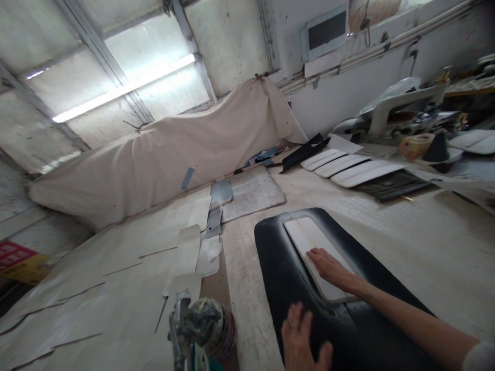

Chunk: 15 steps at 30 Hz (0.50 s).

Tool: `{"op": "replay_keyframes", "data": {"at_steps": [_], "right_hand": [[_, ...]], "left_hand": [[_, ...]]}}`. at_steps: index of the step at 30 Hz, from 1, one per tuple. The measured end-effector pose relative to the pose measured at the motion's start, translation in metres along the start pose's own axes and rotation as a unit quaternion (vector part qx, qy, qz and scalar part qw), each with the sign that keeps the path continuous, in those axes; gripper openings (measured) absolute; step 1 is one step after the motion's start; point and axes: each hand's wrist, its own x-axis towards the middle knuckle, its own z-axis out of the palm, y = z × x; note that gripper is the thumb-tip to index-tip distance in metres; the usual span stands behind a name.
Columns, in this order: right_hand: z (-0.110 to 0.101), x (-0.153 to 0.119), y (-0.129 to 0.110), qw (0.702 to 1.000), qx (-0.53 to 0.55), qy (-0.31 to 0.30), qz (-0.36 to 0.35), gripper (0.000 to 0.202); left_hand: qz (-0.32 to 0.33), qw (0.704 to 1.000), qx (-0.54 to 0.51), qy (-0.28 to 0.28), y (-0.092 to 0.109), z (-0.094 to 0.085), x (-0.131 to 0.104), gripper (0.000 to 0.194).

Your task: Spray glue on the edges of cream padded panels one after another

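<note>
My right hand (331,269) rests on a long white panel (309,233) with rounded corners, its fingers lying across the surface near the left edge. The thumb is hard to make out. Under that panel lies a large black board (270,257) with pale, whitish marks around it. Over the board's near left edge is my left hand (299,337), fingers spread and holding nothing, somewhat blurred. I cannot tell whether it touches the board. To its left stands a spray gun (180,324) beside a stained can (216,324).
Pale flat sheets (116,288) overlap across the left of the table. Grey pieces (251,190) lie farther back, before a cloth-draped long shape (174,154). White panels (363,172) on dark material, a tape roll (415,147) and a sewing machine (406,100) are at right.
</note>
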Motion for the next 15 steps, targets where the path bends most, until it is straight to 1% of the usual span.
{"op": "replay_keyframes", "data": {"at_steps": [1,2,3,5,7,10,15], "right_hand": [[0.003,-0.002,0.003,1.0,0.006,0.004,0.0,0.035],[0.005,-0.003,0.005,1.0,0.01,0.009,0.002,0.037],[0.007,-0.005,0.007,1.0,0.014,0.015,0.007,0.038],[0.009,-0.007,0.008,0.999,0.018,0.025,0.02,0.038],[0.01,-0.009,0.007,0.999,0.022,0.033,0.032,0.038],[0.008,-0.007,-0.002,0.998,0.027,0.033,0.041,0.044],[0.004,-0.002,-0.021,0.998,0.029,0.016,0.055,0.048]], "left_hand": [[-0.045,0.997,0.014,0.069,0.004,-0.014,0.012,0.054],[-0.103,0.989,0.016,0.108,0.007,-0.027,0.025,0.055],[-0.151,0.981,0.005,0.124,0.007,-0.038,0.038,0.057],[-0.2,0.969,-0.029,0.143,0.001,-0.052,0.062,0.056],[-0.215,0.963,-0.054,0.152,-0.009,-0.057,0.078,0.053],[-0.226,0.956,-0.075,0.17,-0.019,-0.055,0.09,0.051],[-0.245,0.938,-0.141,0.201,-0.017,-0.051,0.093,0.053]]}}
